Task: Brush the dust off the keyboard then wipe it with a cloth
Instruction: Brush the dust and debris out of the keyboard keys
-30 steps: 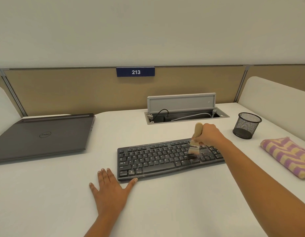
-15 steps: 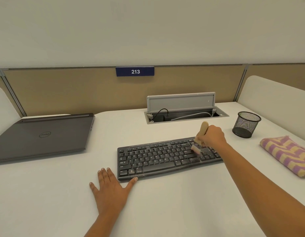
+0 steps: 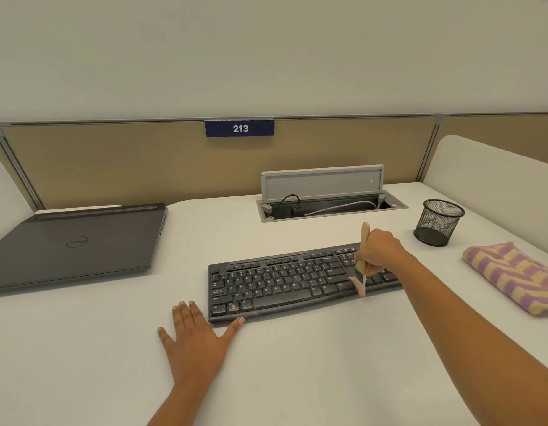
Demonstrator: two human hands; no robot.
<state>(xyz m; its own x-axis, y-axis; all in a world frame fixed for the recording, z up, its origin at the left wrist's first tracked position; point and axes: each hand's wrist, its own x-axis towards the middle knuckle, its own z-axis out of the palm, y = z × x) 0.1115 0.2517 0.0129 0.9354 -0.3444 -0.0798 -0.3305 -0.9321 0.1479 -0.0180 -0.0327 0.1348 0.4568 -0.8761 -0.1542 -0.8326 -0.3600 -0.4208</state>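
Note:
A black keyboard [image 3: 285, 281] lies on the white desk [image 3: 297, 370], with pale dust along its front edge. My right hand [image 3: 378, 250] grips a wooden-handled brush [image 3: 362, 259] over the keyboard's right end; the bristles touch the keys near the front edge. My left hand [image 3: 197, 336] lies flat on the desk at the keyboard's front left corner, thumb tip against its edge. A folded purple and yellow cloth [image 3: 512, 275] sits at the right.
A closed dark laptop [image 3: 76, 244] lies at the left. An open cable hatch [image 3: 328, 201] with wires is behind the keyboard. A black mesh cup [image 3: 438, 222] stands at the right rear. Tan partition panels [image 3: 128, 161] wall the desk's back.
The right hand has drawn the brush toward the keyboard's front edge and slightly right. The left hand has stayed in place.

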